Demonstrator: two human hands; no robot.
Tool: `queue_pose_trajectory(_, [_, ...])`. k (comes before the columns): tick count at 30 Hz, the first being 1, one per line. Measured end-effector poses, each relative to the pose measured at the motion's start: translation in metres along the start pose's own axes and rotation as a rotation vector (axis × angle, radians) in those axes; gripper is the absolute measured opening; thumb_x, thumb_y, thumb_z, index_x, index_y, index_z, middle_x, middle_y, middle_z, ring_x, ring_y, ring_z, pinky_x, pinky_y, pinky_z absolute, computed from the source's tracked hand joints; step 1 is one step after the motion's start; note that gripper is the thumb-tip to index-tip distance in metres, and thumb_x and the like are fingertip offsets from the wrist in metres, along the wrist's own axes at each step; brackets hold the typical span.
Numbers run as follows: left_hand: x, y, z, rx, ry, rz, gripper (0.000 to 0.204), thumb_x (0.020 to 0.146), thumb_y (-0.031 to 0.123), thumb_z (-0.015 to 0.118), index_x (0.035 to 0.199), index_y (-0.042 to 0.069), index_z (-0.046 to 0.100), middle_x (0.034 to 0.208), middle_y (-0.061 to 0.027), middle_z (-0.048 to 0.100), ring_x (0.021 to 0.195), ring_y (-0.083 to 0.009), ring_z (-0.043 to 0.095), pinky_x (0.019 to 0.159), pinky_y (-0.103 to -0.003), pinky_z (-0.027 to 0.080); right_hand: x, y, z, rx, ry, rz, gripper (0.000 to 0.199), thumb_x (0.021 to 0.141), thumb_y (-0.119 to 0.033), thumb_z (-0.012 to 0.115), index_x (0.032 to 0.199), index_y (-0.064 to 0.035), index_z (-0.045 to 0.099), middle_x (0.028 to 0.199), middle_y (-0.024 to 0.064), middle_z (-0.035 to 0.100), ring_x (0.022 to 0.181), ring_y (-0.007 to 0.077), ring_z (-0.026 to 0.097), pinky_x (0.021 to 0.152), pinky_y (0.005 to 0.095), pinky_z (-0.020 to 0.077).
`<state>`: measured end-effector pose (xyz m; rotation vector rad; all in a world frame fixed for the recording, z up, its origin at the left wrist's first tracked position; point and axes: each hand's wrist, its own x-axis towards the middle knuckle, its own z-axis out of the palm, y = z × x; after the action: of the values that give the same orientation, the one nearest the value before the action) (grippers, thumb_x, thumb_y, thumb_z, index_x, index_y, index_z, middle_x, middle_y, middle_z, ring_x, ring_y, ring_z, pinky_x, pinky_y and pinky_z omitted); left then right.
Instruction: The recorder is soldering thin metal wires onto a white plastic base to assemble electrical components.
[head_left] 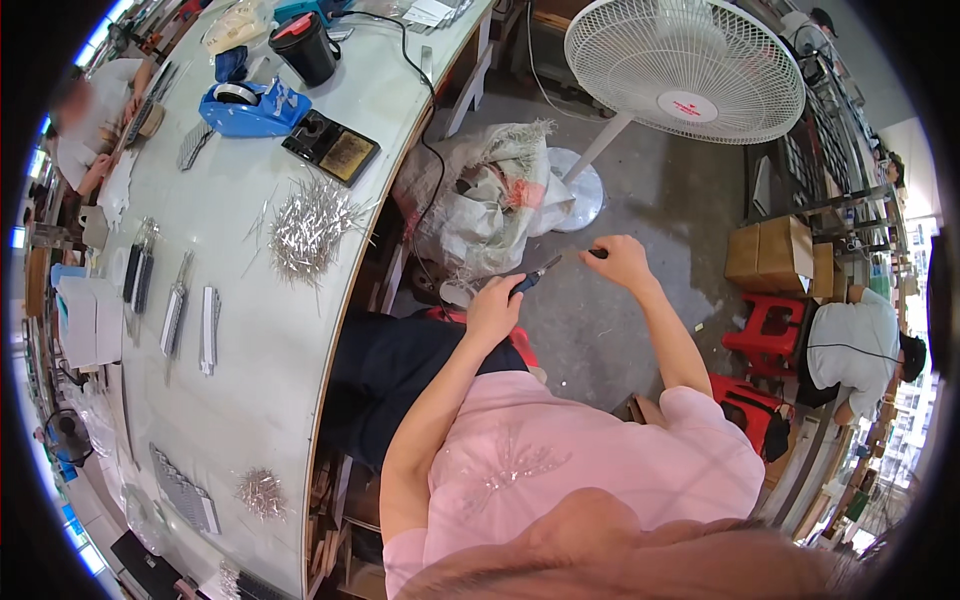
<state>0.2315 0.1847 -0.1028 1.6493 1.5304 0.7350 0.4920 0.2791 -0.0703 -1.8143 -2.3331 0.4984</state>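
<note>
A: Left hand [493,308]: closed round blue-handled cutters [533,276], tip toward right hand.
B: Right hand [620,260]: pinching a thin dark piece [597,254], off the worktop [250,330].
A: Risk: offcuts may fall onto the floor [640,200]; nothing beneath.

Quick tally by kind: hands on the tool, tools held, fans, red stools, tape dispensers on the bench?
Hands on the tool: 2, left hand, right hand
Blue-handled tool: 1
White fan: 1
Red stools: 2, second
Blue tape dispenser: 1
Total: 7
</note>
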Motion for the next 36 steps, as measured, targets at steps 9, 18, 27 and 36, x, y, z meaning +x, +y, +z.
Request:
queue_pose_trajectory(9, [0.003,-0.005,0.009,0.012,-0.012,0.034,0.027,0.091,0.016,0.060,0.117,0.011,0.066,0.097,-0.0142,0.063,0.090,-0.0343,0.064,0.076,-0.044,0.051,0.002,0.011,0.010,-0.197,0.054,0.113,0.033,0.077,-0.043,0.070,0.076,-0.0101,0.071,0.071,0.0131,0.067,0.071,0.0355,0.065,0.061,0.0438,0.0505])
queue_pose_trajectory(18, [0.000,-0.015,0.021,0.108,0.011,0.013,0.029,0.087,0.014,0.065,0.115,0.005,0.063,0.105,-0.0130,0.059,0.099,-0.0336,0.060,0.082,-0.045,0.051,0.005,0.001,0.002,-0.108,-0.075,0.075,0.036,0.077,-0.044,0.070,0.075,-0.0088,0.072,0.069,0.0133,0.066,0.069,0.0357,0.065,0.060,0.0446,0.0498])
queue_pose_trajectory(27, [0.003,-0.010,0.013,0.155,-0.001,-0.020,0.024,0.087,0.007,0.063,0.109,0.008,0.056,0.105,-0.0125,0.055,0.095,-0.0360,0.062,0.077,-0.046,0.051,0.011,-0.008,0.001,-0.133,-0.164,0.045,0.033,0.076,-0.043,0.070,0.076,-0.0100,0.073,0.068,0.0131,0.065,0.067,0.0350,0.064,0.060,0.0447,0.0496])
queue_pose_trajectory(36, [0.005,-0.015,0.009,0.284,0.105,0.128,0.028,0.081,0.001,0.062,0.107,0.007,0.055,0.106,-0.0130,0.056,0.094,-0.0355,0.061,0.078,-0.046,0.049,0.005,-0.021,0.000,-0.179,-0.138,0.168,0.031,0.076,-0.043,0.069,0.079,-0.0121,0.074,0.074,0.0121,0.069,0.072,0.0345,0.067,0.065,0.0443,0.0533])
